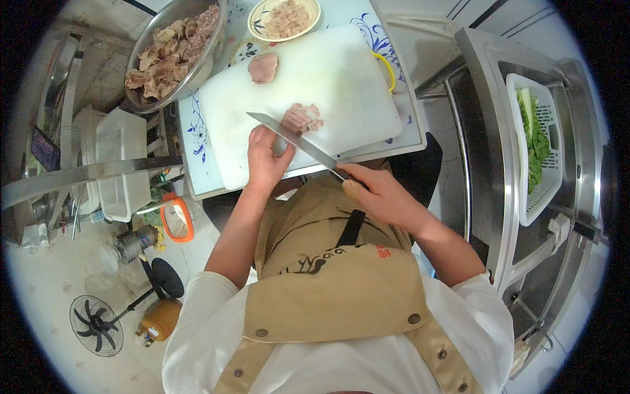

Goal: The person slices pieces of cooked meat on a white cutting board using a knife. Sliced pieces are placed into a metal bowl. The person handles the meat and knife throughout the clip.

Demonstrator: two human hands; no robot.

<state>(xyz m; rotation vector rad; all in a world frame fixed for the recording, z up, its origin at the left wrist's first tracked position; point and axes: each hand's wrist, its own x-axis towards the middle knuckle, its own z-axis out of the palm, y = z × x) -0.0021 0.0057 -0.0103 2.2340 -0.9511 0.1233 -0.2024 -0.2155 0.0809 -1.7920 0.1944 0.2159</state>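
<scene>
My right hand [374, 192] grips the dark handle of a kitchen knife [315, 150]. The long blade slants up and left over a white cutting board [339, 74]. Against the near side of the blade is my left hand [268, 160], fingers curled and thumb toward the steel; whether anything lies under those fingers is hidden. Just beyond the blade sits a small pile of diced pinkish meat [301, 118], partly cut into strips. Farther up the board lies one flat slice of meat [263, 68], apart from both hands.
Behind the board a patterned bowl [253, 25] contains diced meat. A large metal basin [216, 54] of meat pieces stands at the table's left corner. On the right, a white plastic basket [515, 147] with leafy greens rests in a steel sink unit [492, 172]. A fan [96, 322] is lower left.
</scene>
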